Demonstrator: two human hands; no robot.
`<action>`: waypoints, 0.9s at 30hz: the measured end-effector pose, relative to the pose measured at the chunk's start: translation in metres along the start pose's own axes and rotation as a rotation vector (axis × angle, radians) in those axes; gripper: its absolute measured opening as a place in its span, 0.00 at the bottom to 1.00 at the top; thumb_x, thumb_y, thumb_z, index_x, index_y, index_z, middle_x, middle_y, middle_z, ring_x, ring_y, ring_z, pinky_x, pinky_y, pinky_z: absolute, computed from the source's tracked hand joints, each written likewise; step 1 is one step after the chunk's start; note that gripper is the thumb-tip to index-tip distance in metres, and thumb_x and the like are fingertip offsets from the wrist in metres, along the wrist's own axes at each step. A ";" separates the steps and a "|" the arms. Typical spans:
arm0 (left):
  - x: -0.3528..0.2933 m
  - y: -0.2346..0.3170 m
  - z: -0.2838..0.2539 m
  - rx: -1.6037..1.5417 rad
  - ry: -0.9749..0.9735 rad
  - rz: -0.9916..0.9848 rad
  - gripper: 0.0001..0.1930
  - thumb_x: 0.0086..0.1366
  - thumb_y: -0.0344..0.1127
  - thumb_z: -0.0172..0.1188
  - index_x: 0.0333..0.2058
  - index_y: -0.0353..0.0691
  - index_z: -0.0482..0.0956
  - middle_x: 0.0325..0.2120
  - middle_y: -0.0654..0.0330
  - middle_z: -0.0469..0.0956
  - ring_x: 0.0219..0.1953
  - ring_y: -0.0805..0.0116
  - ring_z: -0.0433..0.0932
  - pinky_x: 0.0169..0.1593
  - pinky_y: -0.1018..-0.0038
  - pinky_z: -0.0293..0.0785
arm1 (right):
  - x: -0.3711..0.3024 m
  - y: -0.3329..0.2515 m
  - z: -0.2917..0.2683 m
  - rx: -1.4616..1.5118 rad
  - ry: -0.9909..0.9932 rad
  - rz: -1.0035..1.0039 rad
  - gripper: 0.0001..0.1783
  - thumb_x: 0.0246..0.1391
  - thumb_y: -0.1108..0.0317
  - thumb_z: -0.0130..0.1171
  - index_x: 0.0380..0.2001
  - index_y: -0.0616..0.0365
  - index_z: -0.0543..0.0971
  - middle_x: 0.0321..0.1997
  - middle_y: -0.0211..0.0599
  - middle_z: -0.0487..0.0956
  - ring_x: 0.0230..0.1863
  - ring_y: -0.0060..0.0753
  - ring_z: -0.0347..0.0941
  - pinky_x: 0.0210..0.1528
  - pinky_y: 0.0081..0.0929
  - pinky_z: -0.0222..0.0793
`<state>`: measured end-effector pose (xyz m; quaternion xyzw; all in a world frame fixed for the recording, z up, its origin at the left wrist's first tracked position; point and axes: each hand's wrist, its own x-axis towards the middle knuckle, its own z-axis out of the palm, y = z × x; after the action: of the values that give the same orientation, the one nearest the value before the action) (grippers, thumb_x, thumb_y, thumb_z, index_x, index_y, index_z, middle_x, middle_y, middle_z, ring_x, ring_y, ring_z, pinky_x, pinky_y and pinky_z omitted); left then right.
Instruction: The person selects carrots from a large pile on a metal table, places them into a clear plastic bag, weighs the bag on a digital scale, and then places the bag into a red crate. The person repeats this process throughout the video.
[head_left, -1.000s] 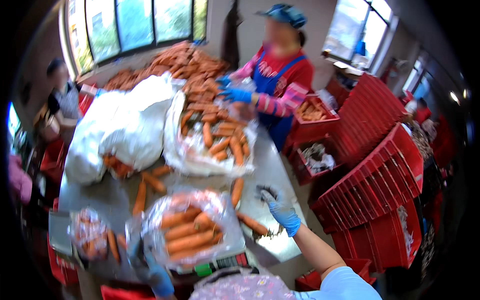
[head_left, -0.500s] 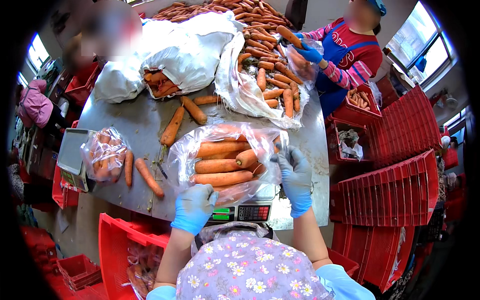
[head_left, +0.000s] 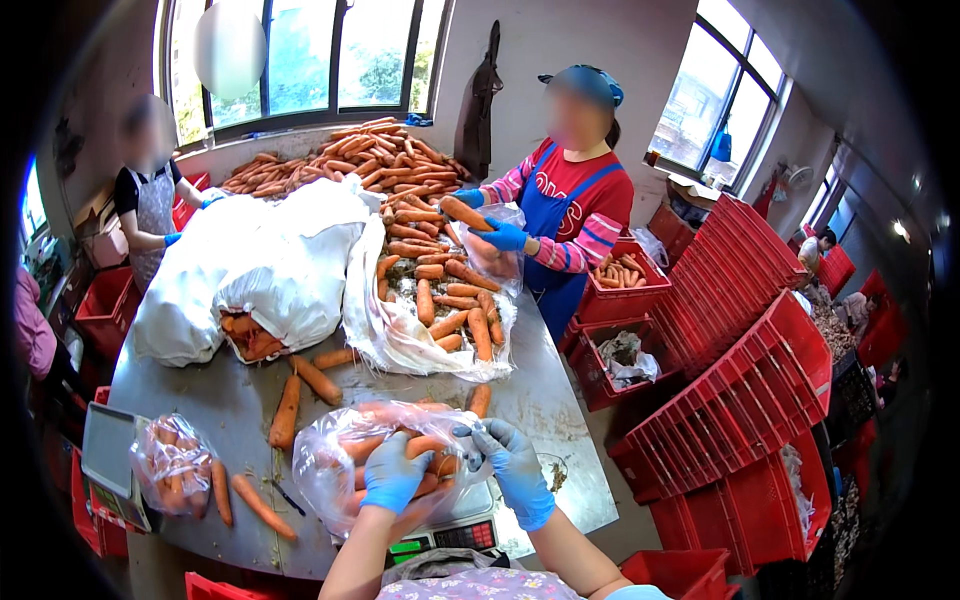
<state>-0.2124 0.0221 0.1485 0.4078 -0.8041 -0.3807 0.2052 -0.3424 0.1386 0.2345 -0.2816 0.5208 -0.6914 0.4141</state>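
One lettered shirt (head_left: 606, 192) beyond bagged carrots (head_left: 362, 449).

Gloved hands (head_left: 393, 474) at carrot bag (head_left: 335, 455)

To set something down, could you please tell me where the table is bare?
The table is mostly bare between spread sack, right hand and right edge; another patch lies between bulging sacks and small carrot bag. A carrot heap crowds the far end.

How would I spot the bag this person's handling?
On the metal table, at the front, sits a scale with red keys. Over it bulges a clear bag of carrots, left hand on it, right hand at its edge. Another clear bag, further left, is smaller.
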 end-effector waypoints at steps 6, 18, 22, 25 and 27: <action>-0.036 -0.024 -0.075 -0.338 0.061 -0.054 0.17 0.53 0.37 0.63 0.40 0.35 0.75 0.30 0.56 0.78 0.32 0.65 0.77 0.35 0.70 0.74 | 0.007 0.013 -0.003 0.042 0.025 0.022 0.11 0.61 0.67 0.47 0.40 0.62 0.75 0.27 0.26 0.74 0.24 0.14 0.64 0.27 0.13 0.62; -0.068 -0.030 -0.065 -1.814 -0.247 -0.633 0.25 0.60 0.51 0.55 0.45 0.33 0.70 0.24 0.58 0.72 0.14 0.76 0.64 0.16 0.86 0.60 | 0.024 0.021 0.007 0.317 -0.149 0.178 0.12 0.55 0.73 0.47 0.42 0.67 0.73 0.42 0.45 0.77 0.33 0.27 0.75 0.37 0.21 0.73; -0.072 -0.040 -0.058 -1.889 -0.339 -0.546 0.20 0.58 0.45 0.60 0.45 0.39 0.72 0.31 0.58 0.74 0.26 0.72 0.72 0.22 0.83 0.68 | 0.016 0.016 0.017 0.278 -0.128 0.165 0.13 0.56 0.70 0.52 0.43 0.65 0.73 0.43 0.44 0.77 0.34 0.25 0.75 0.35 0.19 0.73; -0.078 -0.009 -0.066 -1.293 -0.034 -0.377 0.18 0.57 0.37 0.61 0.45 0.38 0.72 0.33 0.60 0.75 0.28 0.76 0.71 0.26 0.81 0.69 | 0.015 0.025 0.011 0.208 -0.125 0.136 0.13 0.57 0.69 0.53 0.44 0.63 0.74 0.44 0.43 0.77 0.32 0.21 0.74 0.32 0.15 0.71; -0.075 -0.003 -0.071 -1.101 -0.007 -0.278 0.19 0.55 0.31 0.62 0.46 0.37 0.72 0.37 0.60 0.75 0.32 0.75 0.73 0.34 0.79 0.71 | 0.018 0.026 0.010 0.203 -0.153 0.116 0.12 0.57 0.70 0.52 0.43 0.63 0.74 0.44 0.44 0.77 0.29 0.18 0.73 0.29 0.12 0.70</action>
<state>-0.1220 0.0505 0.1894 0.3414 -0.4265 -0.7687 0.3326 -0.3361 0.1153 0.2119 -0.2597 0.4304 -0.6919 0.5182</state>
